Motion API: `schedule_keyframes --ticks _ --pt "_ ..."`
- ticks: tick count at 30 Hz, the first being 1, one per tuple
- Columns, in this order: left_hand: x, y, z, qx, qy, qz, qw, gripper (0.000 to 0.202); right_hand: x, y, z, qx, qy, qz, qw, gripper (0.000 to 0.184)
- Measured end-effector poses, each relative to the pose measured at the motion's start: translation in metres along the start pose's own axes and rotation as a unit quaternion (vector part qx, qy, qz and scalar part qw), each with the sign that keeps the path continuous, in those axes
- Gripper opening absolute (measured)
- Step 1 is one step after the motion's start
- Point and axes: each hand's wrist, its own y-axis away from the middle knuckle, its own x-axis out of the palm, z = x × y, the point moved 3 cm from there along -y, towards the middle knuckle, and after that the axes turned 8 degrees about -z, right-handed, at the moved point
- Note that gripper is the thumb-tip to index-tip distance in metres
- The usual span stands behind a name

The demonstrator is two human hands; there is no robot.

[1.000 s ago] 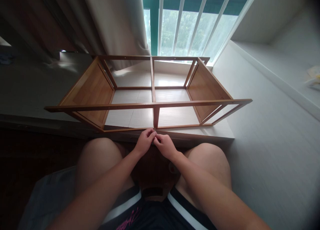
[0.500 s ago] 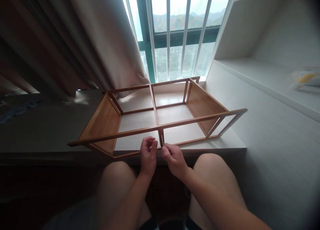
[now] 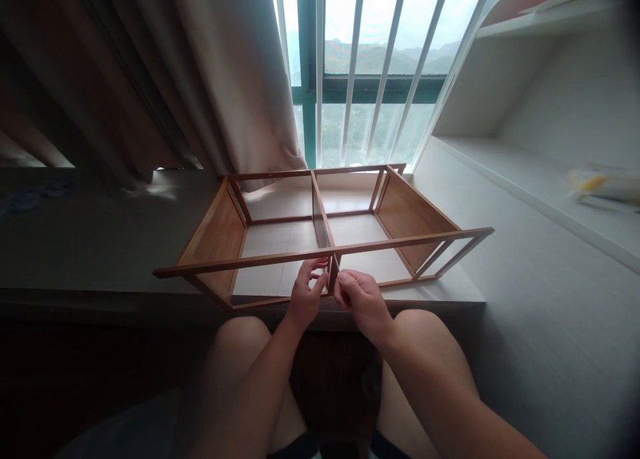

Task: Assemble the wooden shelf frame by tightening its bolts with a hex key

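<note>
A light-brown wooden shelf frame (image 3: 400,239) lies on its back on a low white ledge (image 3: 450,289) under the window. My two hands meet at its short middle upright (image 3: 332,280), just below the long front rail. My left hand (image 3: 306,295) is curled, with fingertips and thumb pressed against the upright's left side. My right hand (image 3: 364,302) is closed in a pinch against the upright's right side, on a small thin thing I cannot make out. My bare knees sit just under the ledge.
A beige curtain (image 3: 235,79) hangs at the frame's back left corner. A window with white bars (image 3: 370,79) is behind the frame. A white wall shelf (image 3: 540,186) at right carries a yellow-and-white packet (image 3: 600,182). A dark surface (image 3: 90,246) extends left.
Both hands have risen from the frame's bottom rail to the middle upright under the front rail. My view has tilted up, so more of the window shows.
</note>
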Motion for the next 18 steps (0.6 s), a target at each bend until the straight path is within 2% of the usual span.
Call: schedule_keyframes --ticks 5,10,14,18 --pt "0.005 -0.001 0.002 0.003 -0.001 0.004 1.000 0.029 0.006 0.004 0.003 0.103 -0.151 -0.008 0.983 0.043" --pt "0.013 0.001 0.006 -0.024 -0.011 0.021 0.999 0.028 0.016 0.005 0.008 0.136 -0.239 -0.020 0.961 0.045" --pt "0.014 -0.002 0.011 -0.067 -0.009 0.030 0.997 0.028 0.026 0.005 0.015 0.141 -0.248 -0.071 0.956 0.044" --pt "0.015 -0.004 0.013 -0.053 -0.006 0.021 0.998 0.028 0.032 0.004 0.019 0.107 -0.205 -0.122 0.965 0.045"
